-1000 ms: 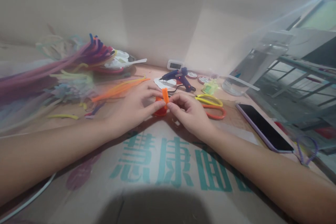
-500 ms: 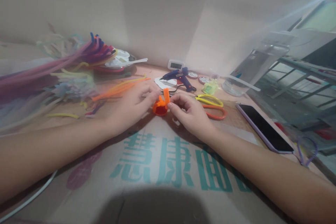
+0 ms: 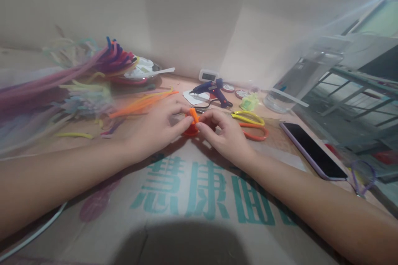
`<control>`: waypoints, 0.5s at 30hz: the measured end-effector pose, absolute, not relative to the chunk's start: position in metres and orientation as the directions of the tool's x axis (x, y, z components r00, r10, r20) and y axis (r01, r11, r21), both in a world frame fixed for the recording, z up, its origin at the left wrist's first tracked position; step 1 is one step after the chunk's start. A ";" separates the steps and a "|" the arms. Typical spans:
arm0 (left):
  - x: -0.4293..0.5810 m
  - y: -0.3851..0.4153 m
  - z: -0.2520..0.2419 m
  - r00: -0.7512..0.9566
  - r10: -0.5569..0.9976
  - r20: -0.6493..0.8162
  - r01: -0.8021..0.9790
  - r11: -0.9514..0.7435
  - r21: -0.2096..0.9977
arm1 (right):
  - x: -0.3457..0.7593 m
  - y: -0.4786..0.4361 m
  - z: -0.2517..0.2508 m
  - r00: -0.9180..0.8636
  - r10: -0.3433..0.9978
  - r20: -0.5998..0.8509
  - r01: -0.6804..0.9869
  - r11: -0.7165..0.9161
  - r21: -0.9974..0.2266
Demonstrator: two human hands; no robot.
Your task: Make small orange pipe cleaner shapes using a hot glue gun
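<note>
Now yr L hand (image 3: 155, 127) & R hand (image 3: 225, 136) each pinch the orange pipe cleaner (image 3: 192, 123), grip closed tight on it, at mid bench (image 3: 199, 203). Scissors (image 3: 252, 126) sit just beside R hand; open room nearer you.

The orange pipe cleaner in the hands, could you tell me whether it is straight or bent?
Bent: the pipe cleaner curls into a loop, end pinched between left hand and right hand.

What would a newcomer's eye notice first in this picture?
At the centre, the left hand and the right hand pinch a small orange pipe cleaner over cardboard with large green characters. At the far left lies a colourful bundle of pipe cleaners; a blue glue gun sits behind the hands, and a phone lies at the right.
</note>
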State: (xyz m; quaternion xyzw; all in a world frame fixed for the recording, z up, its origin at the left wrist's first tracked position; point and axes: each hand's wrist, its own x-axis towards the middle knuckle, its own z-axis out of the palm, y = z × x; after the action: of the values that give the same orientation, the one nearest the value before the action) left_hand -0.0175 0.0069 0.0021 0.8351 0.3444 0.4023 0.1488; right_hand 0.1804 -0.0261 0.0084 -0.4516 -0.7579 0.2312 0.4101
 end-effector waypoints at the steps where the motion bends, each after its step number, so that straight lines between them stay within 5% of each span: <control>1: -0.018 0.007 0.001 0.449 0.687 0.572 0.447 -0.727 0.521 | 0.181 -0.026 0.009 -0.257 0.874 0.413 0.487 0.486 -0.725; 15: -0.015 0.007 0.000 0.427 0.713 0.556 0.413 -0.701 0.581 | 0.181 -0.026 0.007 -0.289 0.845 0.449 0.529 0.532 -0.661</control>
State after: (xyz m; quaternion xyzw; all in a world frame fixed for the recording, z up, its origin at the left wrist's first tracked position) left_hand -0.0153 0.0067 0.0000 0.8249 0.3412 0.4125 0.1817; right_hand 0.1813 -0.0261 0.0069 -0.4414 -0.7781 0.1975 0.4009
